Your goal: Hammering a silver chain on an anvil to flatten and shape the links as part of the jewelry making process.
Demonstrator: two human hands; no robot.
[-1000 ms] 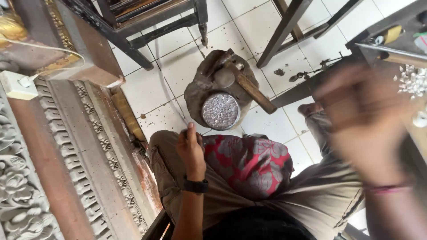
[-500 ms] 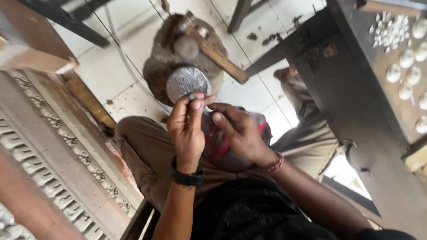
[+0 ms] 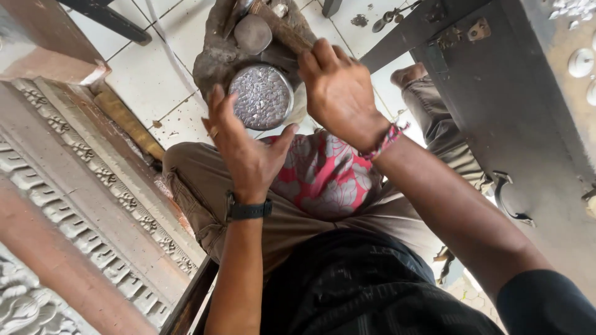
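A round metal dish [image 3: 262, 96] filled with a hammered silver surface sits on a dark lumpy block [image 3: 211, 56] on the floor in front of my knees. My left hand [image 3: 245, 146] is spread open just below the dish, fingers at its left rim, thumb toward its lower right. It wears a black watch [image 3: 248, 209]. My right hand [image 3: 338, 87] is closed around the wooden handle [image 3: 279, 26] of a hammer, whose round metal head [image 3: 251, 32] lies above the dish. A red and white floral cloth [image 3: 323, 177] covers my lap.
A carved wooden frame [image 3: 81, 186] runs along the left. A dark metal cabinet [image 3: 528, 136] with a handle [image 3: 510, 200] stands at the right, small silver discs [image 3: 580, 62] on top. White floor tiles [image 3: 143, 68] lie beyond.
Both hands were pinched together over my lap. They have since parted: the right hand reached forward and took the hammer handle, and the left opened beside the dish. The view came closer.
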